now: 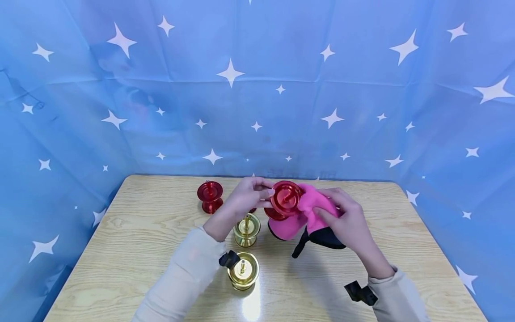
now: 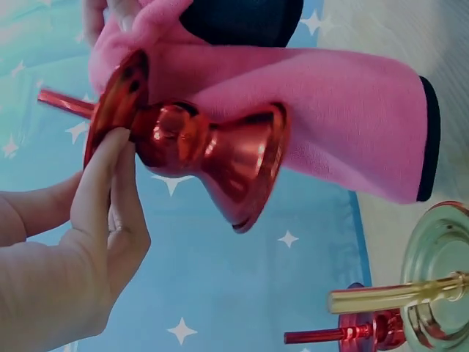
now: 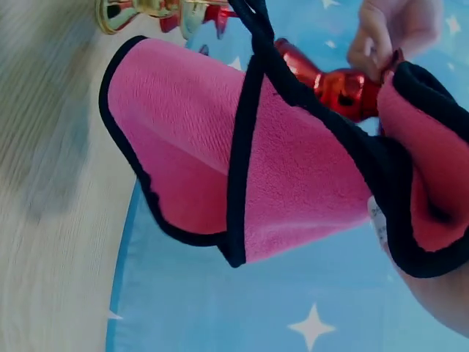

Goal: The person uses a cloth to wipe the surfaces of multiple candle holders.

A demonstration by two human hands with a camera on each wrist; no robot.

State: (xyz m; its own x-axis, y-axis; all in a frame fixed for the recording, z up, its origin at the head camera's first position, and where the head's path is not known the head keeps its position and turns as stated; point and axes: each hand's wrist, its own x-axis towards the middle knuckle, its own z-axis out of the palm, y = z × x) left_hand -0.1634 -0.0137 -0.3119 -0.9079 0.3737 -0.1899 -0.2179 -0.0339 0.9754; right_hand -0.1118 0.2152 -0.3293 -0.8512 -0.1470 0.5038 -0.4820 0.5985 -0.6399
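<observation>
My left hand [image 1: 248, 197] pinches a shiny red metal candle holder [image 1: 286, 198] by its dish rim, lifted above the table and tilted. In the left wrist view, the red candle holder [image 2: 176, 139] lies sideways, its spike pointing left and its flared foot to the right. My right hand [image 1: 349, 218] grips a pink cloth [image 1: 287, 227] with black edging, bunched against the dish's right rim. The cloth's loose part [image 3: 308, 169] hangs down in the right wrist view, partly covering the candle holder there.
A second red candle holder [image 1: 210, 197] stands at the back left. Two gold candle holders [image 1: 246, 232] stand in a column near the table's middle, left of the cloth. Another red piece shows partly behind my left hand. A blue starred curtain [image 1: 257, 98] surrounds the wooden table [image 1: 132, 250].
</observation>
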